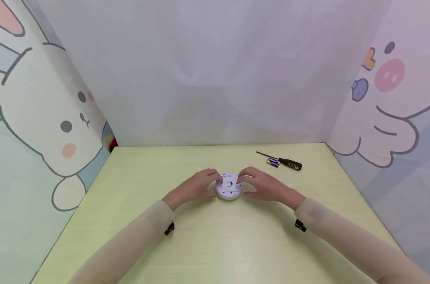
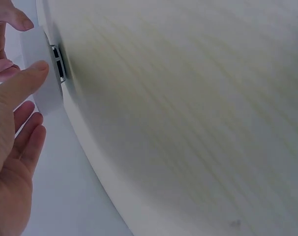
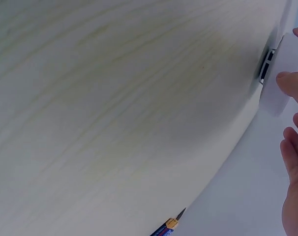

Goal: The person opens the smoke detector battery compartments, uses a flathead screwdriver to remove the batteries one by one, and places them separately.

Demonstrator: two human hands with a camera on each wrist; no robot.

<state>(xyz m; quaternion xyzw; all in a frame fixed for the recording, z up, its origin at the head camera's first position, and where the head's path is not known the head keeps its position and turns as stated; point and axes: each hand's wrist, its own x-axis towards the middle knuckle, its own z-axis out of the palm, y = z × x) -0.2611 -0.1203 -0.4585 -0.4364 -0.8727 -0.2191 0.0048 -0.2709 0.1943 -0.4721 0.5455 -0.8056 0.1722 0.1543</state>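
A round white smoke detector (image 1: 229,193) lies on the table with a flat, marked face up. Dark vent slots show low on its side in both wrist views. My left hand (image 1: 200,184) grips it from the left, with a fingertip on the upper face and the thumb (image 2: 38,71) against its side wall. From the right, my right hand (image 1: 262,185) holds it in much the same way, its thumb (image 3: 286,81) touching the side wall. The other fingers of each hand curve beyond the detector, partly hidden in the head view.
Back right on the table (image 1: 147,165) lie a screwdriver (image 1: 289,164) with a black handle and blue-and-gold batteries (image 1: 273,162) beside its shaft. Cloth walls with cartoon animals stand left and right, and a plain pale cloth (image 1: 215,79) hangs behind the table.
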